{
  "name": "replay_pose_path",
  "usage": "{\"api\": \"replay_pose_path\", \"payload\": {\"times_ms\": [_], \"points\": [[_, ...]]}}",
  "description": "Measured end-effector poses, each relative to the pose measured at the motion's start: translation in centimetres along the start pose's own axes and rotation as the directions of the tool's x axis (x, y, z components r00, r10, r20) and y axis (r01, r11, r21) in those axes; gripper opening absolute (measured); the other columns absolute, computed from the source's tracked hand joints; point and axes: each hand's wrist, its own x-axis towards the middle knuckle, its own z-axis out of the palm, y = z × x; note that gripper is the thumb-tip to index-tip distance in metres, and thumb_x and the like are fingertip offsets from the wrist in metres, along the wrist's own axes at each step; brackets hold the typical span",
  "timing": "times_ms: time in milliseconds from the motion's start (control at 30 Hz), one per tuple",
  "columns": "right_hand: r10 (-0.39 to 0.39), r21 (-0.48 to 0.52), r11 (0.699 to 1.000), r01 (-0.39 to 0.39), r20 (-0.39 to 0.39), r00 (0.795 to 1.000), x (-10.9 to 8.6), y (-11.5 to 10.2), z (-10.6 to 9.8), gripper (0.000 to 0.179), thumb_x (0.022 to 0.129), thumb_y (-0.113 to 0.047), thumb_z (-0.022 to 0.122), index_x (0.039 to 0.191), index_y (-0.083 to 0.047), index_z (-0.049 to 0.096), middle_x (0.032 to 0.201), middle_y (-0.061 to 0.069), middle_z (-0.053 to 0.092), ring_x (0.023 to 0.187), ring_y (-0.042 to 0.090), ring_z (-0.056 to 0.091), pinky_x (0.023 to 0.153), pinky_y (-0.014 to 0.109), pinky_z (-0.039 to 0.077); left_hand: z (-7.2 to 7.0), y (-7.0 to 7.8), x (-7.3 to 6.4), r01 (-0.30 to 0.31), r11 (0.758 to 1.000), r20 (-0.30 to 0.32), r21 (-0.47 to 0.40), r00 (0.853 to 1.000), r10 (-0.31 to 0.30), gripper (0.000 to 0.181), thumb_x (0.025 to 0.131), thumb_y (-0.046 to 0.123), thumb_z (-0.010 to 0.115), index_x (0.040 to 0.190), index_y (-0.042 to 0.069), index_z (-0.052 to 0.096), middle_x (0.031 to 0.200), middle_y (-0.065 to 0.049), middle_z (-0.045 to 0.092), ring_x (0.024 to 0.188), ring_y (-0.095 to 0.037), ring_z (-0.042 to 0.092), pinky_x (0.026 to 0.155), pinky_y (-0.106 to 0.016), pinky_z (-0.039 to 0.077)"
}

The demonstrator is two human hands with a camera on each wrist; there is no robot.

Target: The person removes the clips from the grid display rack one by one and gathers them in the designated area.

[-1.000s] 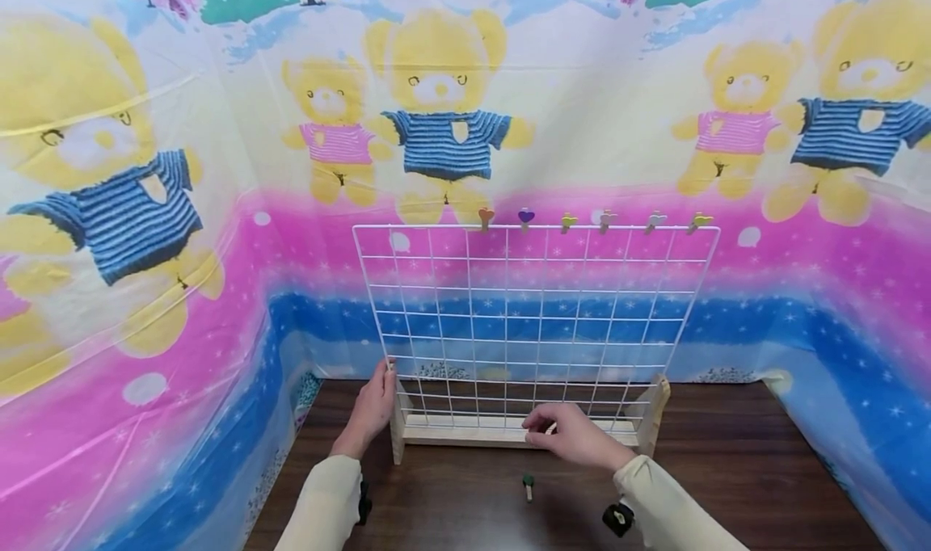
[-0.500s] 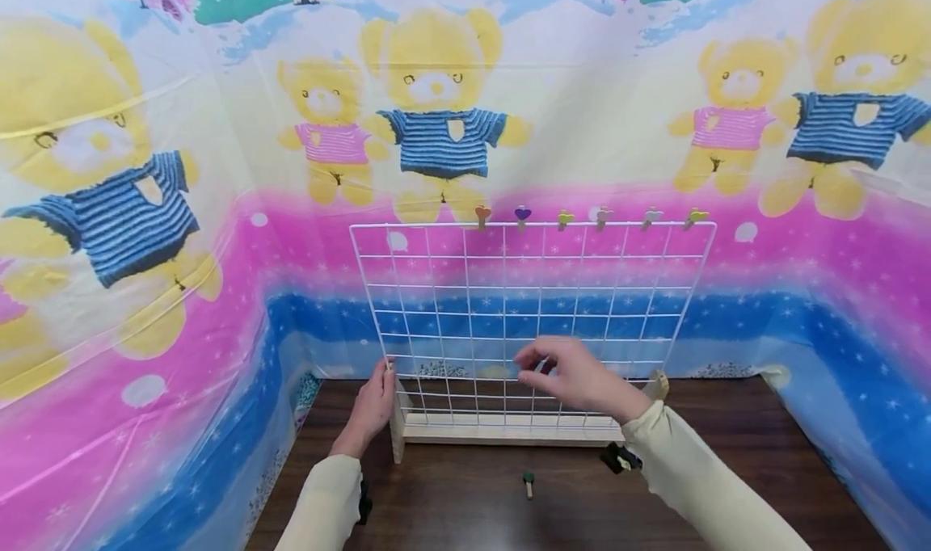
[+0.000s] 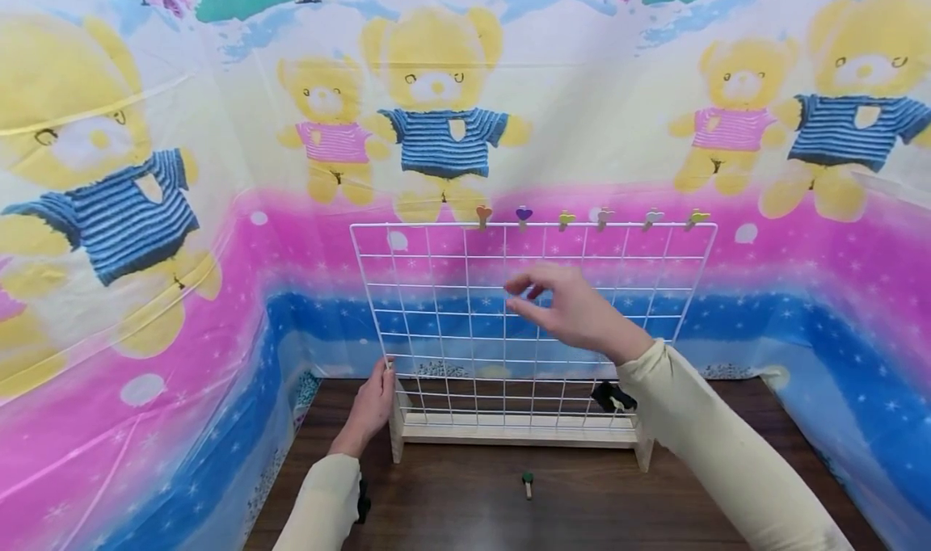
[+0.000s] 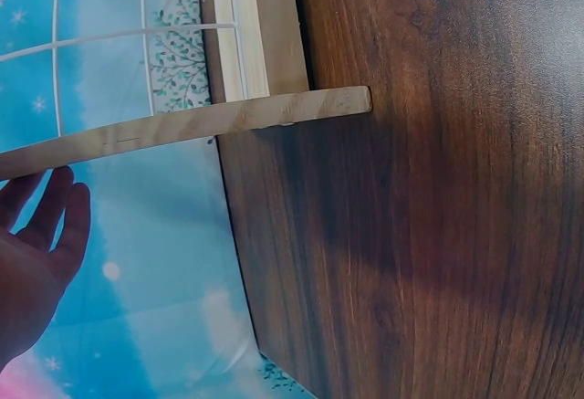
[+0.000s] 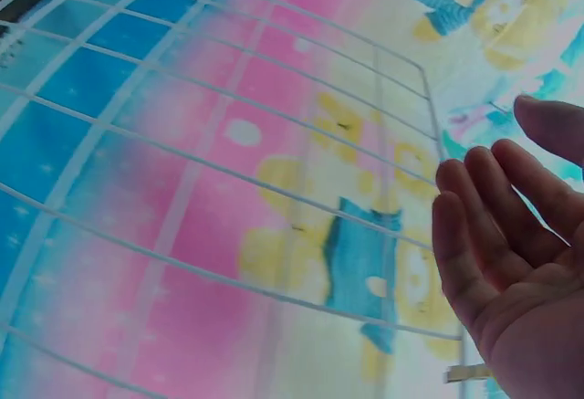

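Note:
A white wire grid stands upright in a wooden stand. My left hand is at the stand's left side post; in the left wrist view, its fairly straight fingers touch the post, while the thumb is hidden. In front of the grid my right hand is raised, its fingers bent loosely with nothing between them. Small clothespins line the grid's top wire, including an orange heart one, a purple heart one and a yellow one. A green-topped clothespin lies on the table.
The dark wooden table carries the stand. Behind it and at both sides hangs a cloth printed with bears. A black wrist strap is on my right sleeve.
My right hand has risen from near the stand's crossbar to the middle of the grid, in front of the wires. The left hand and the clothespins have stayed where they were.

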Motion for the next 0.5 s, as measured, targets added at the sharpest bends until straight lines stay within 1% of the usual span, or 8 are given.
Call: {"api": "replay_pose_path", "payload": {"times_ms": [100, 200, 267, 333, 400, 467, 500], "points": [[-0.053, -0.009, 0.999, 0.053, -0.076, 0.996, 1.6, -0.7, -1.0, 0.019, 0.086, -0.010, 0.071, 0.104, -0.003, 0.068, 0.100, 0.008, 0.067, 0.085, 0.016, 0.062, 0.074, 0.032, 0.052, 0.0, 0.1, 0.1, -0.004, 1.000, -0.003, 0.001, 1.000, 0.004, 0.043, 0.106, 0.031, 0.027, 0.141, 0.009, 0.037, 0.123, -0.023, 0.055, 0.112, -0.038, 0.053, 0.087, -0.054, 0.041], [-0.115, -0.067, 0.992, 0.106, -0.147, 0.982, 3.1, -1.3, -1.8, 0.020, 0.084, -0.007, 0.072, 0.102, -0.001, 0.068, 0.099, 0.010, 0.067, 0.085, 0.018, 0.063, 0.076, 0.032, 0.052, -0.1, 0.1, 0.1, 0.014, 1.000, 0.010, 0.002, 1.000, -0.014, 0.044, 0.105, 0.033, 0.026, 0.143, 0.011, 0.035, 0.108, -0.021, 0.057, 0.103, -0.035, 0.055, 0.084, -0.051, 0.042], [-0.139, -0.113, 0.986, 0.121, -0.168, 0.976, 4.0, -1.6, -2.3, 0.021, 0.083, -0.006, 0.073, 0.103, 0.000, 0.068, 0.099, 0.010, 0.067, 0.086, 0.019, 0.061, 0.077, 0.033, 0.051, -0.1, 0.1, 0.1, 0.023, 1.000, 0.016, 0.009, 1.000, -0.023, 0.045, 0.105, 0.034, 0.025, 0.144, 0.012, 0.033, 0.099, -0.017, 0.056, 0.095, -0.032, 0.055, 0.080, -0.049, 0.042], [-0.153, -0.148, 0.981, 0.128, -0.170, 0.974, 4.8, -1.9, -2.6, 0.023, 0.083, -0.007, 0.073, 0.105, -0.001, 0.068, 0.101, 0.010, 0.067, 0.089, 0.020, 0.060, 0.078, 0.035, 0.050, -0.1, 0.1, 0.1, 0.034, 0.999, 0.024, 0.014, 0.999, -0.034, 0.045, 0.105, 0.034, 0.025, 0.145, 0.013, 0.032, 0.090, -0.014, 0.053, 0.086, -0.028, 0.053, 0.077, -0.046, 0.042], [-0.163, -0.172, 0.976, 0.136, -0.156, 0.974, 5.6, -2.1, -2.9, 0.025, 0.083, -0.008, 0.073, 0.106, -0.001, 0.068, 0.102, 0.010, 0.067, 0.093, 0.021, 0.059, 0.079, 0.036, 0.049, -0.1, 0.1, 0.1, 0.041, 0.999, 0.026, 0.013, 0.999, -0.041, 0.045, 0.105, 0.033, 0.026, 0.145, 0.013, 0.031, 0.086, -0.011, 0.051, 0.078, -0.026, 0.052, 0.074, -0.044, 0.042], [-0.155, -0.195, 0.973, 0.127, -0.135, 0.979, 6.3, -2.3, -3.2, 0.025, 0.084, -0.009, 0.073, 0.107, -0.001, 0.068, 0.103, 0.010, 0.067, 0.094, 0.021, 0.059, 0.079, 0.035, 0.049, -0.1, 0.1, 0.1, 0.049, 0.999, 0.031, 0.010, 0.998, -0.050, 0.045, 0.105, 0.034, 0.026, 0.145, 0.014, 0.031, 0.080, -0.009, 0.047, 0.069, -0.025, 0.049, 0.071, -0.043, 0.041], [-0.144, -0.211, 0.971, 0.116, -0.124, 0.982, 6.7, -2.4, -3.3, 0.026, 0.084, -0.010, 0.073, 0.108, -0.002, 0.068, 0.103, 0.010, 0.067, 0.095, 0.021, 0.060, 0.079, 0.034, 0.049, -0.1, 0.1, 0.1, 0.048, 0.999, 0.028, 0.011, 0.998, -0.048, 0.045, 0.105, 0.034, 0.026, 0.145, 0.014, 0.031, 0.079, -0.009, 0.046, 0.070, -0.025, 0.049, 0.071, -0.043, 0.041]]}}
